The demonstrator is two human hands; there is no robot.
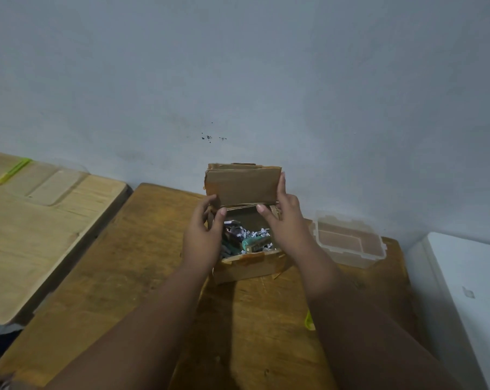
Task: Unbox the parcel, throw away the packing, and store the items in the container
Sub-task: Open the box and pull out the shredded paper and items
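Cardboard parcel [246, 263] at table [97, 291] centre, lid flap [242, 185] upright. Left hand [203, 237] and right hand [287, 223] pinch flap's lower corners. Looks light, bendy (worn edges); grip side walls. Shredded paper [252, 235] loose, green item [253, 243] within. Clear container [350, 240] at 3 o'clock, empty. Wood scuffed; grey wall [238, 80] close at 12.

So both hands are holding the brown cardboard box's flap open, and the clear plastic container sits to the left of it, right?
Not quite: in the head view the clear plastic container sits right of the brown cardboard box. Both the left hand and right hand do hold its flap open.
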